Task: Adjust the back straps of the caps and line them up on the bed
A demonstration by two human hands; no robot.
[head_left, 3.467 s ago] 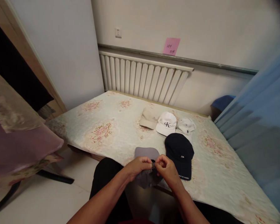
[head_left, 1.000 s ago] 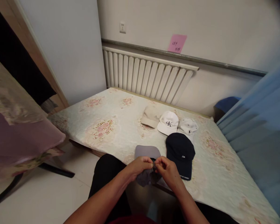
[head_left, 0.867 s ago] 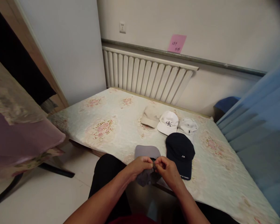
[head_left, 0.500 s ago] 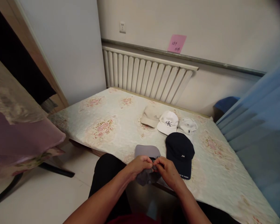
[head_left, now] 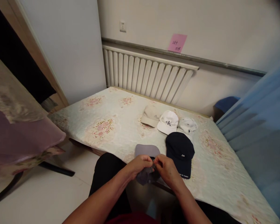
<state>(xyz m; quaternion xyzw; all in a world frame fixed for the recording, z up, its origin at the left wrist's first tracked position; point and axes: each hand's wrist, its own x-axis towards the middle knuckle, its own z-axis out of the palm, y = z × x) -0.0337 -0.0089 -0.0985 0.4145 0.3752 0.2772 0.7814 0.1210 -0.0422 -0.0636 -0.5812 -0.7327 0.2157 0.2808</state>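
A grey cap [head_left: 146, 151] lies at the near edge of the flowered mattress [head_left: 112, 127], brim pointing away from me. My left hand [head_left: 138, 166] and my right hand [head_left: 167, 170] both pinch the strap at the cap's back, fingertips meeting in the middle. A black cap [head_left: 180, 151] lies just right of my right hand. Behind it sit a beige cap [head_left: 150, 115], a white cap with a black logo [head_left: 168, 122] and a second white cap [head_left: 188, 125].
A white radiator [head_left: 149, 74] runs along the far wall under a pink note [head_left: 176, 43]. Blue curtain fabric [head_left: 261, 124] hangs at the right. Pink bedding [head_left: 18, 137] and a wooden frame [head_left: 32, 59] stand at the left. My dark trousers [head_left: 107, 174] are below.
My hands have stayed at the grey cap's strap, with the fingertips shifting only slightly closer together. The view has moved a little since 3.5 s ago.
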